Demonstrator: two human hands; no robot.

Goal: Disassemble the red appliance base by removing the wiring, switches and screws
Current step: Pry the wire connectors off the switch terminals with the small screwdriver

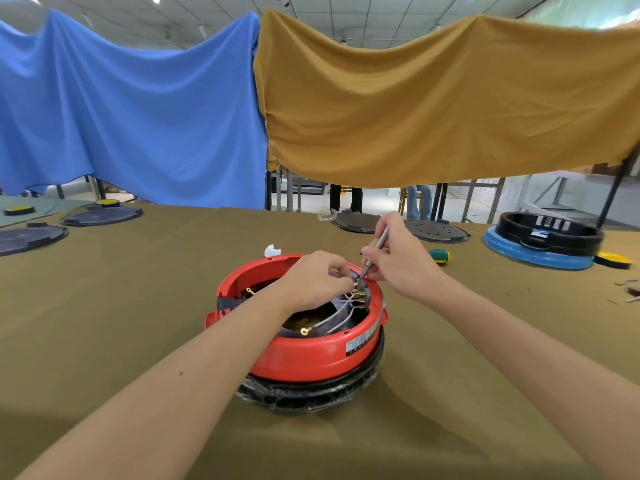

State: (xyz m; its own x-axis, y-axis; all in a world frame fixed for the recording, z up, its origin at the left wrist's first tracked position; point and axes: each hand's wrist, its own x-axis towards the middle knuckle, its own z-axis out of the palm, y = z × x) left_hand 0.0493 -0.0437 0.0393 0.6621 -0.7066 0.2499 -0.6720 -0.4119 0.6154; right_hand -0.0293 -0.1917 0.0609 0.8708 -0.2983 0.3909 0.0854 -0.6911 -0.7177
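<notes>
Base [304,355] sits upside down at table [138,306] centre, open underside up so wiring is reachable; black plastic-wrapped part beneath it. Left hand [311,282] reaches inside, fingers curled, pinching switch block [358,292] with brass terminals at far right rim, likely steadying it. Right hand [398,261] grips thin metal tool [375,252] pen-style, tip down at block, probably to loosen screw or pry terminal. Grey wires [332,318] with ring lugs trail loose inside. Green screwdriver [439,256] lies behind right hand, near table's far edge. Black discs along far edge.
</notes>
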